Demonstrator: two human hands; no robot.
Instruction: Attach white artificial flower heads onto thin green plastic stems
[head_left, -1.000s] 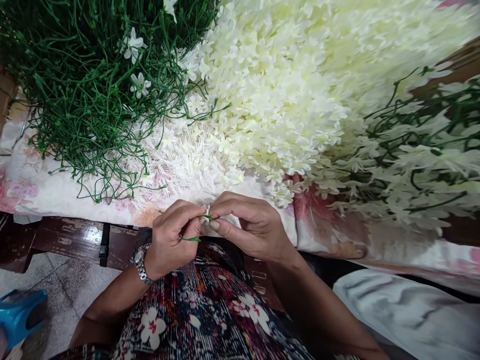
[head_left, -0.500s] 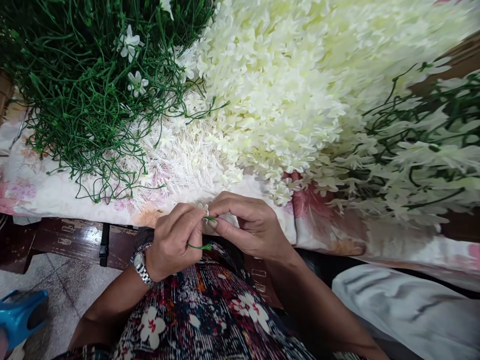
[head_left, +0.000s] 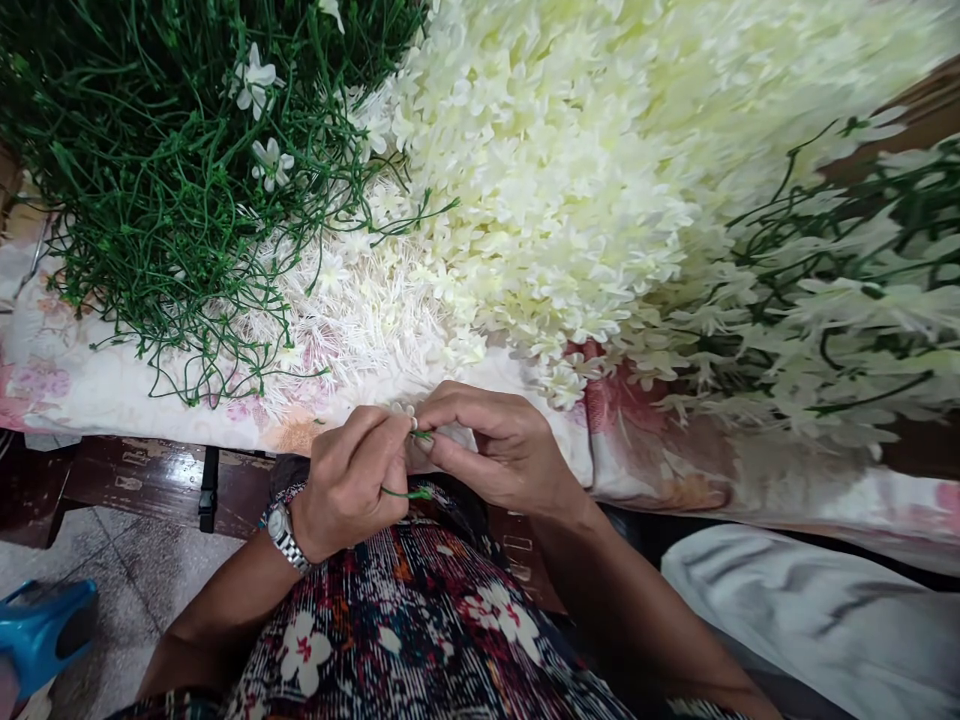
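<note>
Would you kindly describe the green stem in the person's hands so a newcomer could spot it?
Below the large pile of cream flowers, find the left hand. The green stem pokes from its lower edge; unlike the heaped stems, it is held.

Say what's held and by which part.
A green stem: the left grip encloses part of it, one end sticking out. The right grip pinches a green tip beside a small white flower; can't tell whether it's the same stem.

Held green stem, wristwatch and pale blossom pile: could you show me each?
Held green stem [head_left: 405, 495], head view: its protruding length.
Wristwatch [head_left: 289, 546], head view: its silver band.
Pale blossom pile [head_left: 562, 190], head view: its middle.
</note>
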